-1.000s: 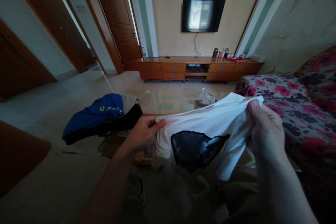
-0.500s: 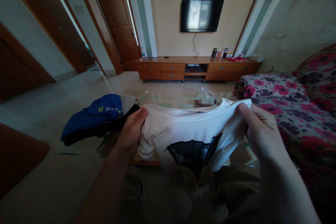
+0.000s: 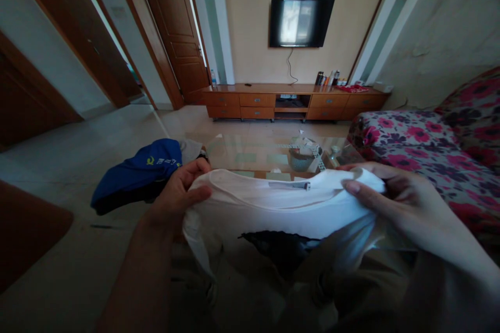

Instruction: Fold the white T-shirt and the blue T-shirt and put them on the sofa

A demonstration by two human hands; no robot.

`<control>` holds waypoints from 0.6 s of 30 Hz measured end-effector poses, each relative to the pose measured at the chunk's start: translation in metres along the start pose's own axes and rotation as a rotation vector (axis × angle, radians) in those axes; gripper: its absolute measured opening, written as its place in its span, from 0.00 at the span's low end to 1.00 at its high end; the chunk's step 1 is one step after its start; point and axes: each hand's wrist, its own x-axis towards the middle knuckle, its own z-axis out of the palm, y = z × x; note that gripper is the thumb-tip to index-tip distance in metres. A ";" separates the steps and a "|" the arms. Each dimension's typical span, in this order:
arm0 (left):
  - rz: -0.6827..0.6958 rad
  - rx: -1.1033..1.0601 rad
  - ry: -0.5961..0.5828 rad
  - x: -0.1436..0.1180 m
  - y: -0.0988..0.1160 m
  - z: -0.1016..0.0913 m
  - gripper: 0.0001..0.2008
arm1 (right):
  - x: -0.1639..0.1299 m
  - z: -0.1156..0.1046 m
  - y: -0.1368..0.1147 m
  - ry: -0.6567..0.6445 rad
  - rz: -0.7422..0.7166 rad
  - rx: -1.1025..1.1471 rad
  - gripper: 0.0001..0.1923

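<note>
White T-shirt (image 3: 273,203): held spread between both hands above the lap, in front of the near edge of the glass table (image 3: 253,153); collar edge with label uppermost, a dark print on the lower front.
Left hand (image 3: 177,195): closed on the shirt's left shoulder edge, thumb on top of the cloth, fingers curled behind.
Right hand (image 3: 394,203): closed on the shirt's right shoulder edge, thumb laid flat across the fabric.
Blue garment (image 3: 140,171): heaped on the table's left end, just beside the left hand.
Small bowl (image 3: 300,158): on the table, beyond the collar.
Floral sofa (image 3: 425,140): to the right.
Wooden cabinet (image 3: 292,101): against the far wall, under the television (image 3: 300,22).
</note>
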 end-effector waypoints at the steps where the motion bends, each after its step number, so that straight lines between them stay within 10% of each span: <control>1: -0.016 0.065 -0.014 -0.001 0.003 -0.003 0.21 | 0.001 0.000 0.001 0.001 -0.006 -0.005 0.15; 9: 0.155 0.463 0.355 0.007 0.006 -0.007 0.15 | 0.000 -0.003 0.011 0.245 -0.205 -0.076 0.08; 18: 0.363 0.898 0.457 0.004 0.012 0.004 0.15 | -0.007 -0.004 0.010 0.285 -0.194 -0.140 0.15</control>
